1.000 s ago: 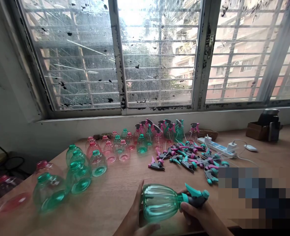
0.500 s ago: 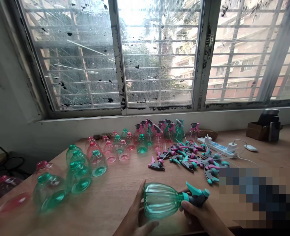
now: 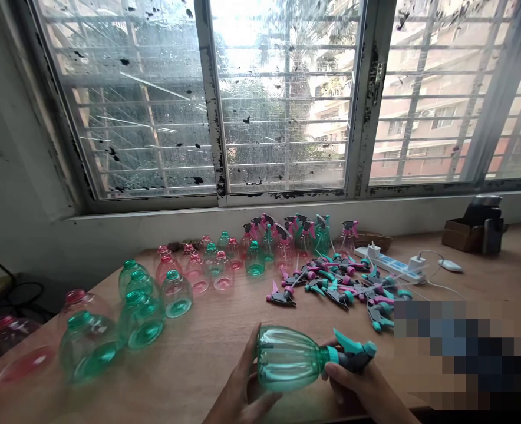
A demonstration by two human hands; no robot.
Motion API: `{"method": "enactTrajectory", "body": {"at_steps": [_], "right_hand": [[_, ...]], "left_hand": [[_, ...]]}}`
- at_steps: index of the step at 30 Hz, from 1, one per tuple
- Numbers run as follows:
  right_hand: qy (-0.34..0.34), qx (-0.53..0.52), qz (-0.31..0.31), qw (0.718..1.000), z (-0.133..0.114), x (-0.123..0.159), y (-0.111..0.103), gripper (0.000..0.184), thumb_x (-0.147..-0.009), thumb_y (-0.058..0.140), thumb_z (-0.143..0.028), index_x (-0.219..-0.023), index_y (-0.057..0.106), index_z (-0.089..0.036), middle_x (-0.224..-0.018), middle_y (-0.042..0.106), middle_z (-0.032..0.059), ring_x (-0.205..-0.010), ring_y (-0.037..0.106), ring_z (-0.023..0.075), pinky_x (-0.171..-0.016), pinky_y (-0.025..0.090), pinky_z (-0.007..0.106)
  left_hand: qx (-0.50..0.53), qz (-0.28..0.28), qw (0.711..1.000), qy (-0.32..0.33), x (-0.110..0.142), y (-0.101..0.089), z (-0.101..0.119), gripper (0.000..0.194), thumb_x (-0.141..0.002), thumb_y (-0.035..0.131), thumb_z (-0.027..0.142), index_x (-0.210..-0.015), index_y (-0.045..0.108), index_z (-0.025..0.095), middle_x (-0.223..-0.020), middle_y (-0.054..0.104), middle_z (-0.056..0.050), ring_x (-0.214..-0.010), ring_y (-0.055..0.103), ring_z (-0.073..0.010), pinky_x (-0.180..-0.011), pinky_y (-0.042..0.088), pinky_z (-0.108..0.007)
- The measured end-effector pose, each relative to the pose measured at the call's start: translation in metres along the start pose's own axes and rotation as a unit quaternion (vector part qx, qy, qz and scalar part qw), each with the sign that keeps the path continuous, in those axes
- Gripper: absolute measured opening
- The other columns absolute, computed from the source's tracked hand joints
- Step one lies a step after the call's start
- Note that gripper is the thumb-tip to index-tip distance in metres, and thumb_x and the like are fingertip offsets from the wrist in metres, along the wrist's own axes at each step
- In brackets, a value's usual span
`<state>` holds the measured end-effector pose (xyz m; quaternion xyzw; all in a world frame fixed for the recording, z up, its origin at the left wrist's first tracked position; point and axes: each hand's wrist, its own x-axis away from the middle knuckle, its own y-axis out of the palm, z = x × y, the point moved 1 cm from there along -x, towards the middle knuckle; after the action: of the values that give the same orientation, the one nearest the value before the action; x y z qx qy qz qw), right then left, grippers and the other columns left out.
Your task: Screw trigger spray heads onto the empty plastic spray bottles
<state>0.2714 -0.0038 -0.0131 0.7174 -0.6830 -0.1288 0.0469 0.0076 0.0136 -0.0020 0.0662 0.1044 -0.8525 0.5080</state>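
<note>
The person's left hand (image 3: 237,391) cups the body of a translucent green ribbed plastic spray bottle (image 3: 287,358), its fingers spread around the rounded base. The right hand (image 3: 356,390) wraps beneath the neck, its fingers curled closed around a teal-and-grey trigger sprayer head (image 3: 355,355), which sits on the bottle's neck; whether it is fully tightened cannot be told. The bottle is held on its side, just above the light wooden table (image 3: 207,365). Beyond the held bottle lies a scattered pile of pink and teal trigger sprayer heads (image 3: 342,288). To its left stand rounded green and pink plastic bottles (image 3: 141,318), and a white power strip (image 3: 388,265) lies beyond it to the right.
</note>
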Motion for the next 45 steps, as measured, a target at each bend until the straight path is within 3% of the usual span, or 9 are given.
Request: {"method": "enactTrajectory", "body": {"at_steps": [6, 9, 14, 18, 24, 29, 35, 39, 45], "right_hand": [[-0.004, 0.018, 0.002, 1.000, 0.002, -0.001, -0.002, 0.050, -0.070, 0.089, -0.054, -0.098, 0.071, -0.017, -0.065, 0.073, 0.0011, -0.046, 0.057, 0.0131, -0.050, 0.044, 0.028], [0.007, 0.026, -0.011, 1.000, 0.002, -0.001, -0.003, 0.048, -0.071, 0.088, -0.056, -0.095, 0.073, -0.017, -0.060, 0.070, -0.0008, -0.047, 0.056, 0.0135, -0.051, 0.043, 0.027], [0.006, 0.035, -0.024, 0.999, 0.004, -0.002, -0.004, 0.047, -0.073, 0.085, -0.058, -0.092, 0.074, -0.016, -0.063, 0.069, 0.0004, -0.046, 0.055, 0.0134, -0.049, 0.041, 0.027], [0.008, 0.023, -0.017, 1.000, 0.006, -0.003, -0.005, 0.048, -0.071, 0.087, -0.057, -0.094, 0.073, -0.017, -0.063, 0.070, 0.0008, -0.045, 0.056, 0.0134, -0.048, 0.041, 0.026], [0.003, 0.005, -0.009, 1.000, 0.001, -0.002, -0.002, 0.048, -0.071, 0.088, -0.055, -0.096, 0.072, -0.017, -0.065, 0.073, 0.0014, -0.045, 0.057, 0.0138, -0.049, 0.043, 0.027], [-0.004, 0.000, 0.006, 1.000, -0.001, -0.001, -0.001, 0.047, -0.073, 0.087, -0.054, -0.097, 0.070, -0.017, -0.067, 0.075, 0.0024, -0.047, 0.059, 0.0149, -0.051, 0.046, 0.029], [0.006, -0.001, 0.003, 1.000, 0.006, -0.002, -0.005, 0.052, -0.071, 0.088, -0.055, -0.102, 0.069, -0.018, -0.068, 0.075, 0.0020, -0.046, 0.060, 0.0154, -0.050, 0.046, 0.029], [0.001, 0.002, -0.003, 1.000, 0.007, -0.003, -0.006, 0.048, -0.073, 0.088, -0.052, -0.101, 0.071, -0.017, -0.069, 0.074, 0.0019, -0.049, 0.060, 0.0144, -0.051, 0.045, 0.028], [0.001, 0.005, -0.012, 1.000, 0.006, -0.003, -0.005, 0.047, -0.073, 0.087, -0.054, -0.098, 0.072, -0.018, -0.069, 0.074, 0.0028, -0.049, 0.059, 0.0144, -0.050, 0.044, 0.027]], "left_hand": [[0.022, -0.018, 1.000, -0.007, 0.002, 0.000, 0.004, 0.116, -0.080, 0.083, 0.050, -0.164, 0.006, 0.026, -0.164, 0.038, -0.016, -0.149, 0.040, -0.0401, -0.122, 0.035, -0.048], [0.031, -0.020, 0.999, -0.002, 0.001, 0.001, 0.006, 0.110, -0.080, 0.084, 0.045, -0.163, 0.014, 0.027, -0.161, 0.043, -0.017, -0.146, 0.044, -0.0388, -0.120, 0.038, -0.047], [0.018, -0.010, 1.000, 0.003, 0.000, 0.000, 0.001, 0.105, -0.085, 0.077, 0.052, -0.163, 0.010, 0.031, -0.155, 0.051, -0.016, -0.136, 0.057, -0.0362, -0.114, 0.045, -0.046], [0.025, -0.016, 1.000, -0.011, 0.003, 0.000, 0.008, 0.121, -0.077, 0.086, 0.051, -0.164, 0.005, 0.029, -0.159, 0.046, -0.017, -0.138, 0.054, -0.0367, -0.117, 0.041, -0.045], [0.055, -0.013, 0.998, -0.029, 0.005, 0.003, 0.021, 0.098, -0.086, 0.077, 0.048, -0.163, 0.020, 0.028, -0.161, 0.046, -0.014, -0.148, 0.042, -0.0378, -0.123, 0.034, -0.047], [0.053, -0.018, 0.998, -0.016, 0.000, 0.001, 0.007, 0.105, -0.082, 0.081, 0.050, -0.162, 0.014, 0.037, -0.168, 0.035, -0.010, -0.153, 0.033, -0.0373, -0.123, 0.032, -0.051], [0.081, -0.019, 0.996, -0.027, 0.001, 0.001, 0.006, 0.116, -0.080, 0.084, 0.047, -0.164, 0.004, 0.032, -0.168, 0.033, -0.014, -0.153, 0.035, -0.0360, -0.124, 0.030, -0.050], [0.059, -0.023, 0.998, -0.027, 0.001, 0.000, 0.008, 0.111, -0.078, 0.086, 0.046, -0.163, 0.016, 0.028, -0.160, 0.045, -0.016, -0.147, 0.044, -0.0385, -0.121, 0.037, -0.049], [0.017, 0.020, 1.000, -0.006, -0.001, -0.001, 0.000, 0.101, -0.081, 0.080, 0.053, -0.161, 0.021, 0.036, -0.158, 0.047, -0.013, -0.138, 0.053, -0.0375, -0.111, 0.049, -0.045]]}}
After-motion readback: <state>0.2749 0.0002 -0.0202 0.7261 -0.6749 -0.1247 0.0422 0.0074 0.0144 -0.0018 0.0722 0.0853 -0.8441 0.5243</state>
